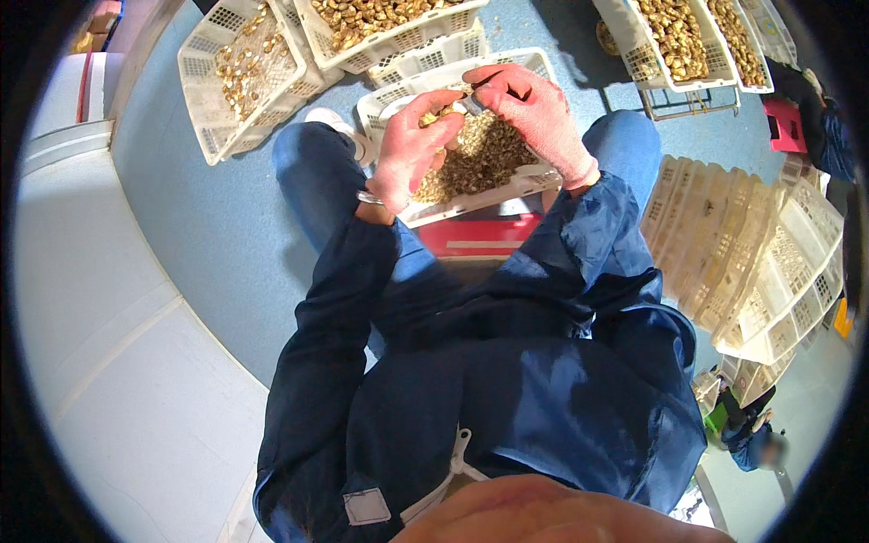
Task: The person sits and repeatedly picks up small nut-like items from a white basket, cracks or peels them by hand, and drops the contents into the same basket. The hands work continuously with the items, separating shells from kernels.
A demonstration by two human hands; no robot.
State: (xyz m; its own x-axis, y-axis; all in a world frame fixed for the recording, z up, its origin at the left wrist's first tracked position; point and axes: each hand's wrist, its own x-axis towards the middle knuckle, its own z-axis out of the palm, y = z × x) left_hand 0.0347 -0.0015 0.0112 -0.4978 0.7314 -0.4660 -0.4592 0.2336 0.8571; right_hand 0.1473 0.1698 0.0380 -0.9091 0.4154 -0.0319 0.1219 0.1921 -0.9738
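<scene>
My left hand [415, 144], in a pink knit glove, pinches a brown mushroom [432, 118] between thumb and fingers. Close to its right, my gloved right hand [533, 112] has its fingers curled around a small grey object [477, 105]. The fingers mostly cover that object; it could be a small blade, but I cannot tell. Both hands are above a white perforated plastic crate [451, 207] between my knees. Inside lies a heap of small, pale brown pieces [475, 163], which look like cut mushroom stems. Part of a white rounded container [397, 107] shows behind my left hand.
Mushroom crates stand ahead [400, 37], at left [231, 139] and at far right [669, 85], on a metal frame [692, 105]. A red stool or box [475, 234] sits under the near crate. Nested crates [713, 237] lie at right. Another person [747, 441] is at lower right.
</scene>
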